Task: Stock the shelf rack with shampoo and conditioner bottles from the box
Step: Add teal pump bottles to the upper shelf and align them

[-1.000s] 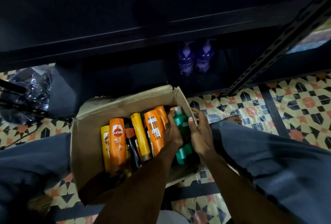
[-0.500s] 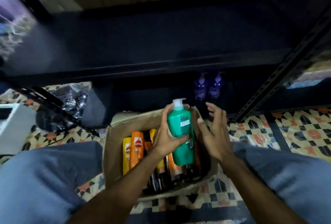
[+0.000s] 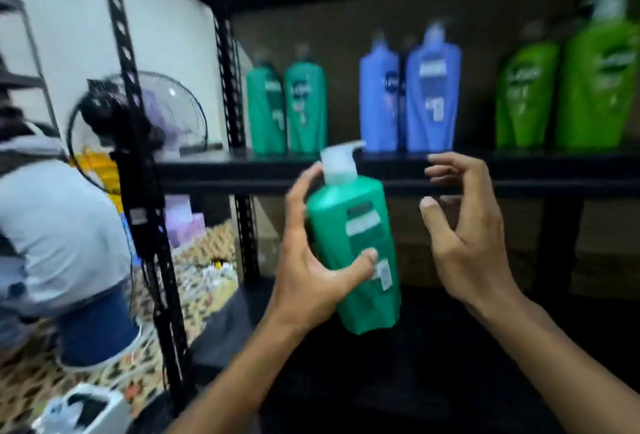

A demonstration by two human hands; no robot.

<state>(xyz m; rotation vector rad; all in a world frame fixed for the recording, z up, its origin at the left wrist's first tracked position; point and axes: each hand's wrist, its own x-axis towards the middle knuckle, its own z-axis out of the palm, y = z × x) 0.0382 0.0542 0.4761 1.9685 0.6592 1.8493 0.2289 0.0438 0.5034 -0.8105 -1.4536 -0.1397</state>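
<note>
Gripping the teal bottle (image 3: 356, 253) at mid-body: your left hand (image 3: 311, 260), thumb across the label, fingers behind. Bottle near upright, slightly tilted, in the air in front of the shelf (image 3: 242, 170) edge. Your right hand (image 3: 464, 236): holds nothing, fingers loosely curled, just beside the bottle, not touching. Handling, by judgement: probably full and weighty; stiff, smooth plastic, likely slippery. Hold the body, not the pump (image 3: 339, 159). Shelf stock: teal pair (image 3: 287, 107), blue pair (image 3: 412, 94), green pair (image 3: 568, 87).
</note>
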